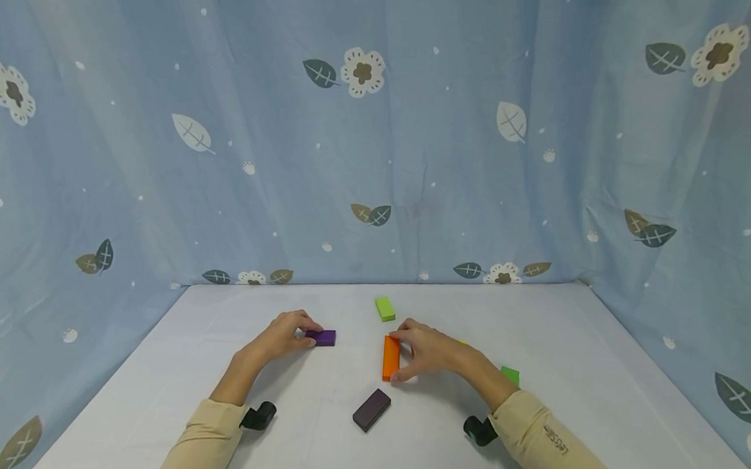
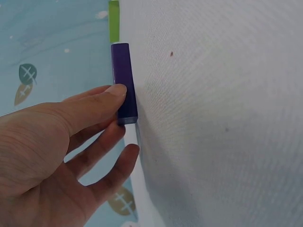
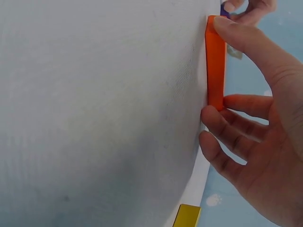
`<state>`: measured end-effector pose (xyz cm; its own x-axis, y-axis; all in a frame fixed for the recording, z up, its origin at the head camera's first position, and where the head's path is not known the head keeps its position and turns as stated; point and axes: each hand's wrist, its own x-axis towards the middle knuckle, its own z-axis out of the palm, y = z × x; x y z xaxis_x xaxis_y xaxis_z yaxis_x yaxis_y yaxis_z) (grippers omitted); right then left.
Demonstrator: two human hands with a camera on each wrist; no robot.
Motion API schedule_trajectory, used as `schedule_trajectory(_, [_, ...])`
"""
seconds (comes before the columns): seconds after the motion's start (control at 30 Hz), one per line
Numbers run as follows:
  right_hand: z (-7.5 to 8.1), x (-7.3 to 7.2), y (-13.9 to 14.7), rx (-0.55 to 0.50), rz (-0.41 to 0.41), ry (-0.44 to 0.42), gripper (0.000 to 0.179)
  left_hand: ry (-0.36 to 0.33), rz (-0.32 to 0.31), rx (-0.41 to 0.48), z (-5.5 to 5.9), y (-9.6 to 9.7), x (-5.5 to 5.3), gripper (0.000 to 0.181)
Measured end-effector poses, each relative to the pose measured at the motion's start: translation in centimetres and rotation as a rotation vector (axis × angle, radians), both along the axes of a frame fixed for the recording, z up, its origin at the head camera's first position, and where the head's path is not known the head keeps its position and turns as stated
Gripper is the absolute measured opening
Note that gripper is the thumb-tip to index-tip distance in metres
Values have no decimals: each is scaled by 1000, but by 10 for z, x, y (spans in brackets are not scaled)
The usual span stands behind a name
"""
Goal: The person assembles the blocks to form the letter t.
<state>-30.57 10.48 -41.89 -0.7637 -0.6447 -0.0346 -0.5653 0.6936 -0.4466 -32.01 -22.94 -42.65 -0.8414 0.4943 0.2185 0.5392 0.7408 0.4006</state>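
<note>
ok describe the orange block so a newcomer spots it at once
Over the white table, find the right hand. It holds the orange block by its two ends. No other block in view is orange: the lime block lies beyond it, the dark block in front.

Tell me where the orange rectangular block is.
In the head view, the orange block sits just right of centre, in the right grip, between the lime-green rectangular block and dark rectangular block.

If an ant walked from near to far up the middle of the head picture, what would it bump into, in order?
The dark block, the orange block, the lime-green block, then the blue curtain.
</note>
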Motion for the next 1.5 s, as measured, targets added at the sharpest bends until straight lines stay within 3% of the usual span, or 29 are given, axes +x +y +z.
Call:
schedule_trajectory(0.43, [-2, 2, 2, 17, 29, 51, 85, -25, 0, -4, 1, 0, 0, 26])
schedule_trajectory(0.77, [5, 10, 4, 8, 40, 94, 65, -2, -21, 14, 3, 1, 2, 25])
schedule_trajectory(0.97, [2, 15, 3, 19, 46, 111, 57, -3, 7, -8, 1, 1, 3, 25])
schedule_trajectory(1.5, [-6, 15, 4, 12, 31, 146, 53, -13, 25, -1, -1, 1, 3, 25])
